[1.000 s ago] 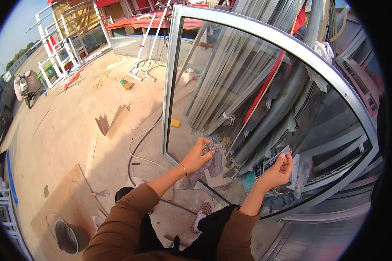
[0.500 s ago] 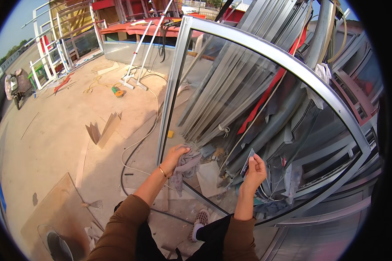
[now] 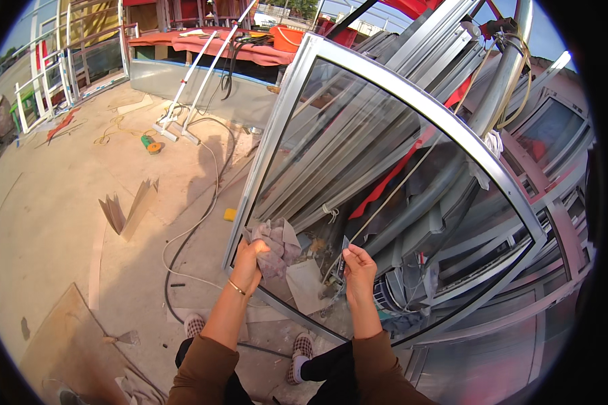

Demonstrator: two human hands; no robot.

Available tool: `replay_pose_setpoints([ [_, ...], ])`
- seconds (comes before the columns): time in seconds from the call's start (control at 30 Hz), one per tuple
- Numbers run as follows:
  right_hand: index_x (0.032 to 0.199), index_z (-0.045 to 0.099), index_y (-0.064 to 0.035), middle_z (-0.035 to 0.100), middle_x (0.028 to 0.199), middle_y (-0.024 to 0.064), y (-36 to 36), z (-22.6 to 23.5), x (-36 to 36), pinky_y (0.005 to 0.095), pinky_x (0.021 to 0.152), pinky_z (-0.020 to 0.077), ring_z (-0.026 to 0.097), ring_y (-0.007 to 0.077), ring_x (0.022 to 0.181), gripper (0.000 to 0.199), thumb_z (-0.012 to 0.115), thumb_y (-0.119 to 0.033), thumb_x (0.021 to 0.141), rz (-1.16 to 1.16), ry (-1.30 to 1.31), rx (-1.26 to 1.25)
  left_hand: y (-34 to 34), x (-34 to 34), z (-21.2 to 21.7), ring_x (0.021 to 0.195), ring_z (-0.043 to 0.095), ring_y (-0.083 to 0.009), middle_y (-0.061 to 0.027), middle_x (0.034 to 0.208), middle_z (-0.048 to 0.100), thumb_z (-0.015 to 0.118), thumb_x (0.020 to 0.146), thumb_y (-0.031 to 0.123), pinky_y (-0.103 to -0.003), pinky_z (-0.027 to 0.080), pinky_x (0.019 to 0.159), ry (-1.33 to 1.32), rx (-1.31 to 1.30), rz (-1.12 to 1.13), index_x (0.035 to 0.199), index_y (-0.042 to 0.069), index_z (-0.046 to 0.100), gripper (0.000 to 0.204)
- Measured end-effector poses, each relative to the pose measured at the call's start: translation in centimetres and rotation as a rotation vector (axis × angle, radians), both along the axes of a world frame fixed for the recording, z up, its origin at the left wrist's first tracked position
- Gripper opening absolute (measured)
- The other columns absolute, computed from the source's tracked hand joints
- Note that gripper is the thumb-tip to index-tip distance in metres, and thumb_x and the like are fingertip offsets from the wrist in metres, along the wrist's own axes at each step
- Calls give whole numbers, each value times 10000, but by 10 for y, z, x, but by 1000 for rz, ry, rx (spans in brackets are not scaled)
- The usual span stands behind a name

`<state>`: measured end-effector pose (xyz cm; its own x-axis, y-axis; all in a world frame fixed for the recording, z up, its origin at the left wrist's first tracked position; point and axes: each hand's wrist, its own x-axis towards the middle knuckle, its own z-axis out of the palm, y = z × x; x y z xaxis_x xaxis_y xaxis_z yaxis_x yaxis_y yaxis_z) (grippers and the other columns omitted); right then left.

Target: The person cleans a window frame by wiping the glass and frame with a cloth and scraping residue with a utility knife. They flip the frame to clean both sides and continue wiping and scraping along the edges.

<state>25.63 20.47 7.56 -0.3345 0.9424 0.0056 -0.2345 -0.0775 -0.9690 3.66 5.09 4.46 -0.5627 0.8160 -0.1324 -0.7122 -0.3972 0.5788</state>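
Observation:
A large glass pane in a curved silver frame [image 3: 412, 75] stands upright before me, tilted in my view. Low at its left side, my left hand [image 3: 247, 262] grips a crumpled greyish-pink rag [image 3: 277, 248], which lies over the glass near the frame's lower left corner. My right hand [image 3: 360, 264] pinches a thin, flat, dark piece [image 3: 342, 262] with a pale tip, perhaps a small scraper blade. It is held upright in front of the lower middle of the pane; whether it touches the glass I cannot tell.
Metal profiles [image 3: 429, 50] and other frames lean behind the pane and to the right. On the ground at left lie a hose [image 3: 217, 185], a green-and-orange angle grinder [image 3: 151, 144], folded cardboard [image 3: 132, 209], a yellow block [image 3: 230, 214] and a brush [image 3: 123, 337]. A red-topped bench [image 3: 203, 44] stands behind.
My view has shifted, so the scene sits further left. The rag is now spread more fully against the glass. My right hand has come closer to my left, still holding the flat piece.

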Motion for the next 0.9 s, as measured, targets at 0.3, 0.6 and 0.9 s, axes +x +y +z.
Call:
replay_pose_setpoints([
  [0.3,1048,734,13,719,846,1,46,104,-139,234,599,469,586,43,676,105,747,-74,990,1,-67,648,-21,-16,20,990,663,-119,-52,1155,708,778,949,68,-284,544,856,450,10,347,1287,-24,635,379],
  [0.6,927,697,-7,720,860,158,106,209,-259,442,724,548,702,353,784,128,771,-110,913,-441,-464,1451,-43,-40,23,858,646,-84,-13,1008,726,815,931,109,-263,528,778,394,-180,412,1121,3,729,234],
  [0.9,886,655,-4,712,893,194,112,212,-287,510,771,550,691,439,848,118,737,-87,892,-432,-628,1558,-46,-57,14,830,635,-85,2,950,711,816,933,140,-266,520,771,328,-222,573,1045,32,728,179],
])
